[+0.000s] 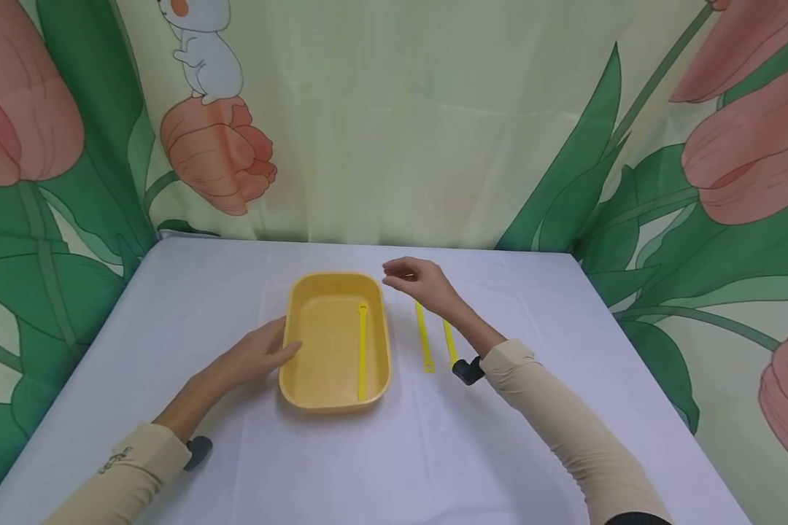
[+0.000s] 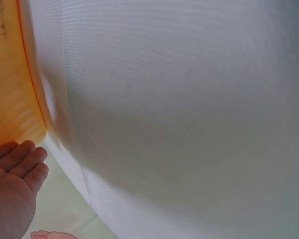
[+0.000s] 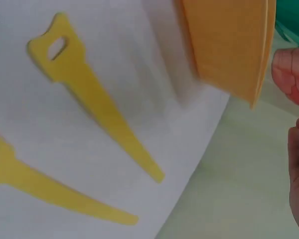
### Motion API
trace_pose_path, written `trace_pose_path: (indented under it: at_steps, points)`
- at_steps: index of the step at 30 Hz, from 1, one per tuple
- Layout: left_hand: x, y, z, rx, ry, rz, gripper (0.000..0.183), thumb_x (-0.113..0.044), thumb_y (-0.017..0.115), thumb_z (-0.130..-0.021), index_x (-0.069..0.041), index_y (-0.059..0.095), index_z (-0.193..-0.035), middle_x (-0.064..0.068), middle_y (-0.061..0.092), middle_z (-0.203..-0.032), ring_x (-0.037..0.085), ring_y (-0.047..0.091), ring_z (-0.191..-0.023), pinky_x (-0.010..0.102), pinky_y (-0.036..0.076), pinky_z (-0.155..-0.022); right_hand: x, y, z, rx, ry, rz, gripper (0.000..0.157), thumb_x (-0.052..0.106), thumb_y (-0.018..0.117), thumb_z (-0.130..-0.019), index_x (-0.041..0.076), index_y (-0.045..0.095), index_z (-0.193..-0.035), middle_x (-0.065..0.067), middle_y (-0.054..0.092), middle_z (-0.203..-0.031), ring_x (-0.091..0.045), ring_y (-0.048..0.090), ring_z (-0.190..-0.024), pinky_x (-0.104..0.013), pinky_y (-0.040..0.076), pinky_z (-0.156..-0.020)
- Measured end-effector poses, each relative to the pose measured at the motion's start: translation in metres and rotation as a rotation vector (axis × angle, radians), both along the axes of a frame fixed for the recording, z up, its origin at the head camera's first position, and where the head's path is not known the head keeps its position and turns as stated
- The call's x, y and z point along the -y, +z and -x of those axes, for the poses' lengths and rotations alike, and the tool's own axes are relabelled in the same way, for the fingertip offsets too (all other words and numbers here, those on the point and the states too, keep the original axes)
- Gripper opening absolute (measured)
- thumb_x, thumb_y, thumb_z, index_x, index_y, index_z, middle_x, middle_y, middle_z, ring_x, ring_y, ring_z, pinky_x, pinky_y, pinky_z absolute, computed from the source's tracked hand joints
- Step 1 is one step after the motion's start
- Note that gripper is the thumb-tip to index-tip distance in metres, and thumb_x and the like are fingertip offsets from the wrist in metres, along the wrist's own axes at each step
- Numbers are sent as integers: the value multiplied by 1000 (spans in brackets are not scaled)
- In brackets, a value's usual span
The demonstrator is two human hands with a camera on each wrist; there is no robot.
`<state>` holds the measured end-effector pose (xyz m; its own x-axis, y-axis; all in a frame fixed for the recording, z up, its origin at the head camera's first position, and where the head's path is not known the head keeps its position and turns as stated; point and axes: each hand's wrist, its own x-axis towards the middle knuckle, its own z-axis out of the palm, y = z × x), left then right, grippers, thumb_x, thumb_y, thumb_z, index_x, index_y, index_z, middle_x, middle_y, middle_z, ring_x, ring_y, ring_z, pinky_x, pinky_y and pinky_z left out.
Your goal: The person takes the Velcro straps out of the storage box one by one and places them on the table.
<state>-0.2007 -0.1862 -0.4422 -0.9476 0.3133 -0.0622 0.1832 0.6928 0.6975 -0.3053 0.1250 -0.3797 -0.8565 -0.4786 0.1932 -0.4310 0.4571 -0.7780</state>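
A yellow rectangular tray [image 1: 328,405] sits on the white table. My left hand [image 1: 256,355] holds its left side, thumb over the rim and fingers against the outer wall; in the left wrist view those fingers touch the tray's wall [image 2: 10,94]. Inside the tray, toward its right side, lies a flat yellow toy saw [image 1: 362,357]. Just beyond the tray's right rim hovers my right hand [image 1: 423,283], fingers bent loosely and apart from the thumb, with nothing seen between them. Beneath its forearm are two more yellow toy saws [image 3: 102,102] [image 3: 65,194], one partly hidden in the head view.
A white cloth covers the table [image 1: 341,474]. Behind it hangs a pale curtain [image 1: 394,131] printed with tulips and a white animal. Dark wrist devices [image 1: 468,371] [image 1: 198,452] are worn at both cuffs.
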Motion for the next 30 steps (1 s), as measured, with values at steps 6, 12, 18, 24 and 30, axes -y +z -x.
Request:
trace_pose_path:
  at_steps: [6,12,18,24,30]
  points:
    - [-1,-2,-1,20,2,2,66,-36,51,-96,-1,26,-147,20,37,-144,37,30,-133,53,25,-106,35,-3,-7,-51,265,-33,38,21,71,-85,3,63,-118,-10,64,-114,-17,59,-104,-24,46,-91]
    - [-1,0,-2,43,2,6,66,-36,51,-96,-1,26,-147,20,38,-144,36,32,-132,54,27,-105,59,-5,-12,-128,430,-236,38,20,72,-85,4,63,-118,-7,64,-115,-14,58,-105,-21,43,-92]
    - [0,2,-3,41,7,-8,66,-38,52,-96,-3,27,-147,18,39,-143,35,34,-131,54,28,-105,73,-9,-12,-155,569,-401,34,11,71,-85,-2,64,-115,-13,64,-112,-25,59,-102,-34,47,-90]
    - [0,3,-3,61,20,-6,67,-39,52,-96,-4,27,-147,17,39,-143,32,36,-130,54,29,-105,77,-14,-15,-162,622,-516,31,9,68,-87,0,64,-116,-10,65,-111,-22,59,-101,-24,45,-89]
    - [0,5,-3,75,31,5,68,-40,51,-95,-5,25,-148,17,37,-144,33,34,-131,55,27,-105,78,-16,-16,-157,613,-588,30,10,68,-87,2,64,-116,-8,64,-112,-19,58,-103,-20,43,-90]
